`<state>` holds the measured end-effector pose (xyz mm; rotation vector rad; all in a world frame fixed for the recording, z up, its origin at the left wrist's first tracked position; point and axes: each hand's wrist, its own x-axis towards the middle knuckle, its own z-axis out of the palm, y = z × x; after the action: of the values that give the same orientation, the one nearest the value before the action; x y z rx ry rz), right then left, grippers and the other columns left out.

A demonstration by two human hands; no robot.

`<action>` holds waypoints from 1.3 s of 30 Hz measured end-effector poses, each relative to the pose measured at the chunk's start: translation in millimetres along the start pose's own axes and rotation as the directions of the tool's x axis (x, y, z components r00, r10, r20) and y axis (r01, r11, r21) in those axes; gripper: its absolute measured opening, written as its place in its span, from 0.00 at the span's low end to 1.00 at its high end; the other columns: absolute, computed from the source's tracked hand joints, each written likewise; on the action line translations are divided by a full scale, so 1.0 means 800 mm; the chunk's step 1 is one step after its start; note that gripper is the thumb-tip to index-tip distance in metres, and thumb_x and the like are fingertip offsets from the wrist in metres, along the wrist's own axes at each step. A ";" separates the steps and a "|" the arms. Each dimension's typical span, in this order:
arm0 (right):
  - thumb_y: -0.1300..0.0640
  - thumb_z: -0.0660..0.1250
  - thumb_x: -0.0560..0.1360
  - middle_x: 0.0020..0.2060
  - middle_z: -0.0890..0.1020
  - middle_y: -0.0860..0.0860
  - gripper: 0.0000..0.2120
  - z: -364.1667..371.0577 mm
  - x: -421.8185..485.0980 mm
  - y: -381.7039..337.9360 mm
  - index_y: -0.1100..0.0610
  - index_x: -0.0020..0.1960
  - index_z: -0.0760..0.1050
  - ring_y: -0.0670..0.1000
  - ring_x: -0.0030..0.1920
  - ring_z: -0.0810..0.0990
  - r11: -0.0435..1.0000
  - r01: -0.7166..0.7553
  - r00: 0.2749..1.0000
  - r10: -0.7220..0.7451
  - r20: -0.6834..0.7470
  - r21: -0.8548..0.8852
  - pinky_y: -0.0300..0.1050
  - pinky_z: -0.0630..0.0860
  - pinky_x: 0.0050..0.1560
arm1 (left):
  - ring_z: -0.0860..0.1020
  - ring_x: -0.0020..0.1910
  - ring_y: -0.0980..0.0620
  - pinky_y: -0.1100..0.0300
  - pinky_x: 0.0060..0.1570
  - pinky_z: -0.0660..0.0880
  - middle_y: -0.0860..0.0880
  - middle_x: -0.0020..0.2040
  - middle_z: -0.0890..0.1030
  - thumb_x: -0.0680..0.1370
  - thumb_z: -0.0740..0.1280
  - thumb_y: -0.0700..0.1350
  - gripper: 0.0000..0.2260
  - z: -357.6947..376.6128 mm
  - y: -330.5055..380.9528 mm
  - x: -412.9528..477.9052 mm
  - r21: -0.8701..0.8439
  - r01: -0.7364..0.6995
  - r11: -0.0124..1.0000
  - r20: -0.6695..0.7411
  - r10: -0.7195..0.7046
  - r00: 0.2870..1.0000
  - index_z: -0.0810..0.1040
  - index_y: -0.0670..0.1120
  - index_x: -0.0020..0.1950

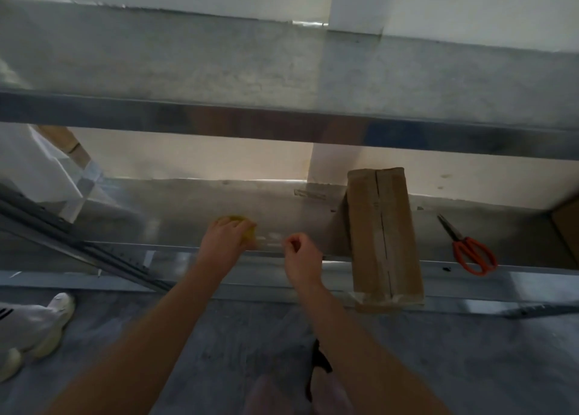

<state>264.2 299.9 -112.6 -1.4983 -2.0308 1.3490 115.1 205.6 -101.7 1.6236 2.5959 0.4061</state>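
Yellow tape roll [248,231] in left fingers [224,226], clear strip [271,241] pinched by right fingers [294,243], near taped carton [382,226]

shelf [194,207]: grey sheet metal, dulled and scuffed, with a brighter sheen along the front rail.
box [383,226]: matt brown cardboard, sealed with glossy clear tape.
scissors [470,248]: dark metal blades, glossy orange plastic handles.
tape roll [247,226]: yellow, too blurred for the material to be told.
tape strip [271,239]: clear glossy film.
floor [219,352]: matt grey, rough.

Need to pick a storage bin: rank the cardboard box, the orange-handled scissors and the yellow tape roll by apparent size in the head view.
1. cardboard box, clearly largest.
2. scissors.
3. yellow tape roll, though the left hand grips and covers most of it, so this rank is unsure.
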 end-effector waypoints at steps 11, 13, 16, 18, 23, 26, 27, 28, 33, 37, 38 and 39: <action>0.48 0.68 0.77 0.43 0.82 0.48 0.07 0.032 0.021 0.028 0.50 0.46 0.73 0.51 0.44 0.80 0.950 -0.083 0.994 0.060 -0.087 -0.300 0.41 0.63 0.39 | 0.78 0.54 0.33 0.40 0.56 0.74 0.34 0.57 0.78 0.64 0.78 0.33 0.22 0.056 -0.011 -0.016 -0.195 -0.047 0.980 -0.122 0.024 0.992 0.81 0.37 0.58; 0.45 0.68 0.76 0.43 0.82 0.47 0.08 0.031 0.020 0.028 0.49 0.46 0.72 0.51 0.44 0.81 0.935 -0.088 0.994 0.058 -0.096 -0.344 0.42 0.62 0.37 | 0.75 0.60 0.32 0.39 0.61 0.71 0.34 0.62 0.76 0.67 0.76 0.33 0.22 0.057 -0.018 -0.019 -0.225 -0.044 0.973 -0.080 0.026 0.996 0.79 0.39 0.61; 0.47 0.68 0.76 0.47 0.82 0.48 0.11 0.027 0.019 0.022 0.48 0.54 0.70 0.54 0.46 0.82 0.913 -0.058 0.998 0.037 -0.059 -0.405 0.43 0.64 0.38 | 0.72 0.65 0.32 0.39 0.64 0.69 0.35 0.65 0.74 0.73 0.71 0.41 0.20 0.055 -0.023 -0.021 -0.201 -0.077 0.977 -0.024 0.074 0.997 0.77 0.39 0.64; 0.49 0.66 0.77 0.53 0.81 0.50 0.13 0.024 0.014 0.014 0.48 0.60 0.68 0.55 0.51 0.81 0.895 0.021 1.000 -0.021 0.005 -0.445 0.44 0.67 0.41 | 0.71 0.66 0.33 0.38 0.65 0.67 0.36 0.65 0.74 0.76 0.65 0.48 0.21 0.051 -0.019 -0.022 -0.161 -0.101 0.982 0.011 0.104 0.995 0.76 0.38 0.65; 0.45 0.62 0.79 0.64 0.75 0.52 0.22 -0.016 -0.024 -0.011 0.52 0.70 0.69 0.55 0.66 0.71 0.784 0.351 0.932 -0.343 0.115 -0.512 0.50 0.69 0.63 | 0.64 0.72 0.38 0.39 0.70 0.61 0.41 0.71 0.70 0.77 0.57 0.55 0.27 0.032 0.015 -0.029 -0.120 -0.088 0.989 0.013 0.090 0.996 0.71 0.40 0.70; 0.43 0.59 0.80 0.71 0.71 0.53 0.26 -0.068 -0.054 -0.017 0.52 0.74 0.67 0.57 0.74 0.64 0.675 0.437 0.877 -0.466 0.116 -0.594 0.56 0.61 0.73 | 0.61 0.74 0.40 0.41 0.72 0.59 0.44 0.73 0.67 0.79 0.51 0.61 0.30 0.013 0.056 -0.033 -0.147 -0.143 0.979 0.011 0.146 0.989 0.69 0.42 0.72; 0.42 0.58 0.80 0.72 0.70 0.53 0.26 -0.089 -0.062 -0.014 0.52 0.75 0.67 0.58 0.75 0.63 0.645 0.438 0.865 -0.493 0.097 -0.626 0.56 0.58 0.75 | 0.61 0.74 0.41 0.41 0.72 0.58 0.45 0.74 0.67 0.80 0.49 0.62 0.31 0.007 0.072 -0.034 -0.143 -0.171 0.975 0.016 0.175 0.985 0.68 0.43 0.73; 0.41 0.57 0.80 0.73 0.69 0.54 0.27 -0.111 -0.069 -0.010 0.51 0.76 0.65 0.58 0.76 0.61 0.612 0.433 0.855 -0.512 0.086 -0.662 0.57 0.56 0.76 | 0.61 0.74 0.41 0.42 0.72 0.57 0.45 0.74 0.67 0.80 0.48 0.63 0.31 0.002 0.089 -0.035 -0.138 -0.195 0.971 0.018 0.200 0.980 0.68 0.43 0.73; 0.43 0.57 0.79 0.73 0.69 0.54 0.27 -0.221 -0.087 0.033 0.50 0.75 0.66 0.59 0.76 0.62 0.556 0.346 0.851 -0.525 0.004 -0.756 0.61 0.59 0.75 | 0.64 0.73 0.43 0.42 0.73 0.54 0.45 0.72 0.69 0.80 0.45 0.64 0.32 -0.011 0.177 -0.046 -0.220 -0.281 0.934 0.010 0.290 0.957 0.68 0.45 0.73; 0.42 0.56 0.80 0.75 0.66 0.54 0.26 -0.282 -0.089 0.086 0.48 0.77 0.61 0.59 0.77 0.59 0.633 0.276 0.907 -0.420 -0.021 -0.724 0.59 0.58 0.76 | 0.57 0.76 0.51 0.53 0.75 0.49 0.51 0.76 0.62 0.80 0.57 0.60 0.28 0.009 0.232 -0.074 -0.422 -0.156 0.893 0.047 0.193 0.980 0.62 0.49 0.76; 0.41 0.54 0.80 0.75 0.66 0.53 0.27 -0.290 -0.088 0.098 0.48 0.77 0.60 0.58 0.76 0.60 0.656 0.283 0.915 -0.403 -0.008 -0.699 0.58 0.60 0.75 | 0.56 0.76 0.52 0.55 0.75 0.48 0.52 0.76 0.60 0.79 0.60 0.59 0.28 0.016 0.242 -0.079 -0.475 -0.087 0.876 0.086 0.144 0.986 0.60 0.49 0.77; 0.41 0.54 0.80 0.75 0.66 0.53 0.27 -0.295 -0.086 0.109 0.49 0.77 0.59 0.58 0.75 0.62 0.685 0.291 0.925 -0.379 0.014 -0.668 0.56 0.63 0.74 | 0.54 0.76 0.54 0.56 0.75 0.47 0.53 0.76 0.59 0.79 0.62 0.59 0.30 0.023 0.251 -0.082 -0.519 -0.013 0.855 0.139 0.099 0.985 0.57 0.50 0.77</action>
<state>505.9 363.9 -38.3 -1.2745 -2.6825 0.3658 323.7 233.3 -75.5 1.4643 2.0727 0.8523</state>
